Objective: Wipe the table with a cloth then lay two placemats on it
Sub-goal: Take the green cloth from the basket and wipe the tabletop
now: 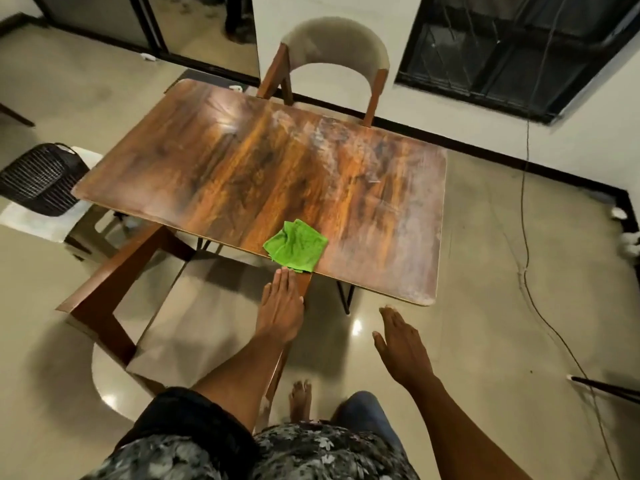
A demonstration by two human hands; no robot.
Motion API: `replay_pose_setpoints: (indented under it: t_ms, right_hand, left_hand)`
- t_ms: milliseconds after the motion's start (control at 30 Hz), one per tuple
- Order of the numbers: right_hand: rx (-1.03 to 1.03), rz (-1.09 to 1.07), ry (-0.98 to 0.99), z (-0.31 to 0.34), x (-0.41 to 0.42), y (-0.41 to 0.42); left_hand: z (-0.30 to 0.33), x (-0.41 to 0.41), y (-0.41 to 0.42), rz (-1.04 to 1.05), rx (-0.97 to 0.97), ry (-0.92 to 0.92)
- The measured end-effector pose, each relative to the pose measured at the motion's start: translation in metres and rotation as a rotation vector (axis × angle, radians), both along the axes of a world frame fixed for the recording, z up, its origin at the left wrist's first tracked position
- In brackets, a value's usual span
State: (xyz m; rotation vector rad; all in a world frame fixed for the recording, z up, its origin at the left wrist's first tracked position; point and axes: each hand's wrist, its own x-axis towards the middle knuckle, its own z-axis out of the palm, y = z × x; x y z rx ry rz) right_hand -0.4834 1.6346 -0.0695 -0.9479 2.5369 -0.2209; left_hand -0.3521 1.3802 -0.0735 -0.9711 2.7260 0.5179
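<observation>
A crumpled green cloth (296,245) lies at the near edge of the wooden table (225,168), partly hanging over that edge. Pale dusty smears cover the table's right half. My left hand (280,308) reaches forward with flat, extended fingers, its fingertips just below the cloth and close to it, holding nothing. Lower and to the right, my right hand (403,344) hovers over the floor in front of the table, fingers apart and empty. No placemats are in view.
A chair (332,64) with a beige curved back stands at the table's far side. Another wooden chair (114,299) stands near left. A dark woven basket (41,178) rests on a white stool at the left. A cable (524,237) trails across the floor on the right.
</observation>
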Motion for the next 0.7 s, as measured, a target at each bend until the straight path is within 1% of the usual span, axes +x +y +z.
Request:
replay_pose_setpoints:
  t_ms: [133, 300, 433, 567, 633, 700]
  right_hand:
    - [0.003, 0.098, -0.034, -0.001, -0.017, -0.043]
    - [-0.054, 0.206, -0.019, -0.013, -0.053, -0.092]
    - [-0.119, 0.290, -0.039, -0.031, -0.079, -0.154]
    - [-0.158, 0.312, -0.069, -0.073, -0.085, -0.246]
    - [-0.184, 0.249, -0.072, -0.105, -0.080, -0.292]
    - [-0.180, 0.144, -0.078, -0.130, -0.067, -0.329]
  left_hand:
    - [-0.016, -0.006, -0.016, 0.064, 0.008, -0.029]
    - [-0.035, -0.018, -0.042, 0.177, 0.068, -0.054]
    - [-0.048, -0.028, -0.073, 0.208, 0.032, -0.088]
    - [-0.067, -0.048, -0.111, 0.195, -0.018, -0.027]
    - [-0.082, -0.063, -0.132, 0.185, -0.032, 0.031]
    - [-0.096, -0.075, -0.147, 0.197, -0.089, 0.163]
